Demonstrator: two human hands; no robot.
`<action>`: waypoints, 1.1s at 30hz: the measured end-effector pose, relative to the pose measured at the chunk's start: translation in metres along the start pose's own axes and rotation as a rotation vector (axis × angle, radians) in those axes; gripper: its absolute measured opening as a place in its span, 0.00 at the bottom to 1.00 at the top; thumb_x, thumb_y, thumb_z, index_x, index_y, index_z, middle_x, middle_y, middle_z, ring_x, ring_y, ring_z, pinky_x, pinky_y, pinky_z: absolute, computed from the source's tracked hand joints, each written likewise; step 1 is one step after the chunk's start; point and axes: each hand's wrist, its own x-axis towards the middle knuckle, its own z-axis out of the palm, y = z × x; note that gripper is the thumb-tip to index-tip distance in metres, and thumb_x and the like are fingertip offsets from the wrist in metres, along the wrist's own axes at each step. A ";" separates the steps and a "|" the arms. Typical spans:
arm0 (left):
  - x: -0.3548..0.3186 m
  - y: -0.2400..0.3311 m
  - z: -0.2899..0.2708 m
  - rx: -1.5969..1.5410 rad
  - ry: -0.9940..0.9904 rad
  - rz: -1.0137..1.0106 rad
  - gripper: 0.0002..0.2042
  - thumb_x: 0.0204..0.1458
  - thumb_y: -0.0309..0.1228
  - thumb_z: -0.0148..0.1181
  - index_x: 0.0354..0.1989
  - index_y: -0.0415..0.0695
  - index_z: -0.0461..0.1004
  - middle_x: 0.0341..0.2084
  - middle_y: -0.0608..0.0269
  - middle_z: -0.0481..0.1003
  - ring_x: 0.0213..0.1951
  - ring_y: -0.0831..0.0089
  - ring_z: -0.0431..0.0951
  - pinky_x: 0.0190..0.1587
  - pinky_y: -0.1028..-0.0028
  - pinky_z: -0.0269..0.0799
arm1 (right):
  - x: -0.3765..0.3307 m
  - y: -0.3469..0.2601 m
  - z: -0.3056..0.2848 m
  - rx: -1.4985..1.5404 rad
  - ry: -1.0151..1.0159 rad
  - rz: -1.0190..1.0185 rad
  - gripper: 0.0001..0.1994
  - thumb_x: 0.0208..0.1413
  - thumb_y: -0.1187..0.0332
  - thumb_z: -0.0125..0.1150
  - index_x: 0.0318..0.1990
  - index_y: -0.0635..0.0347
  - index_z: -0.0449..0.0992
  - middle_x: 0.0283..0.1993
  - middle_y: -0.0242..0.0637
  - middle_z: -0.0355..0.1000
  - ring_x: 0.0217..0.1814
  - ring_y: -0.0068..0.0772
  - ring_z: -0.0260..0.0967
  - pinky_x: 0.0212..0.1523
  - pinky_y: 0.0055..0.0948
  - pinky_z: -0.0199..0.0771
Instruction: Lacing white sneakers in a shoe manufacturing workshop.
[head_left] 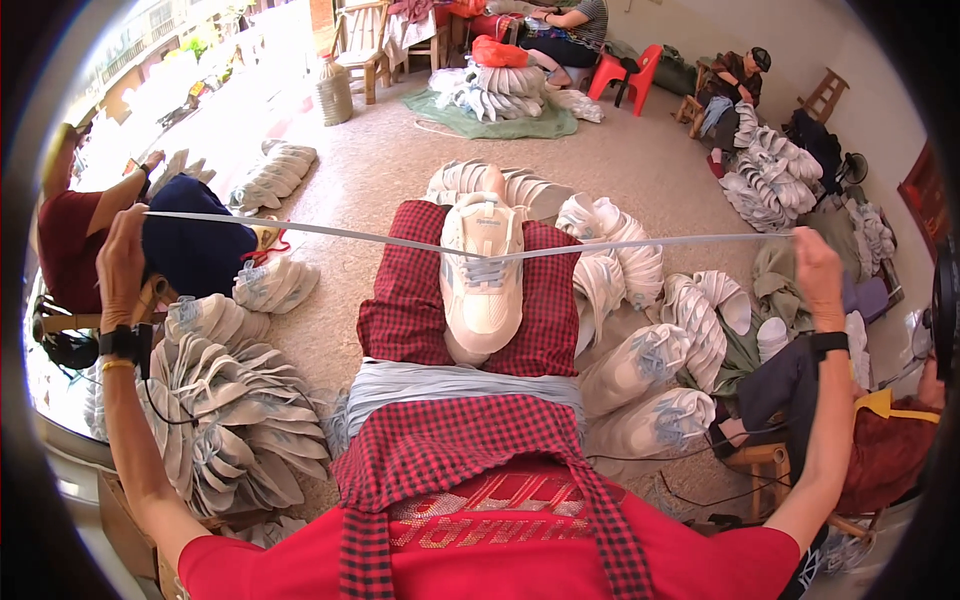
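A cream sneaker upper point(484, 290) rests between my knees, toe toward me, on the red and black checked apron point(410, 285). Its pale grey-blue shoelace point(640, 243) passes through the eyelets and stretches out tight to both sides. Far out to the left, my left hand point(122, 262) is closed on one lace end. My right hand point(819, 272) grips the other end, out to the right at about the same height. Across my lap lies a bundle of light blue laces point(465, 397).
Piles of shoe uppers stand at left point(235, 420) and right point(650, 370). People sit nearby on both sides and at the back. A red chair point(627, 75), a plastic jug point(333, 92) and a green sheet point(430, 110) holding a stack of uppers are farther off.
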 end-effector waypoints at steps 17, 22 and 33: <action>0.003 0.068 -0.046 0.240 0.681 -0.281 0.10 0.64 0.28 0.57 0.49 0.47 0.83 0.40 0.62 0.81 0.39 0.71 0.80 0.43 0.72 0.76 | -0.025 -0.061 0.020 0.015 0.715 0.315 0.11 0.66 0.71 0.54 0.49 0.56 0.82 0.46 0.39 0.80 0.46 0.40 0.76 0.49 0.35 0.73; 0.024 0.166 0.065 -0.874 0.432 -0.565 0.12 0.64 0.29 0.57 0.53 0.39 0.79 0.33 0.67 0.80 0.32 0.84 0.77 0.32 0.83 0.73 | -0.016 -0.220 0.136 1.021 0.315 0.358 0.08 0.56 0.79 0.59 0.42 0.62 0.79 0.40 0.33 0.78 0.45 0.24 0.74 0.51 0.26 0.74; 0.010 0.354 0.171 -1.289 -0.510 -0.525 0.06 0.57 0.25 0.64 0.41 0.38 0.80 0.28 0.67 0.80 0.27 0.86 0.74 0.28 0.82 0.69 | 0.031 -0.355 0.172 1.467 -0.087 0.234 0.05 0.55 0.75 0.68 0.37 0.66 0.80 0.31 0.33 0.79 0.35 0.19 0.75 0.38 0.23 0.75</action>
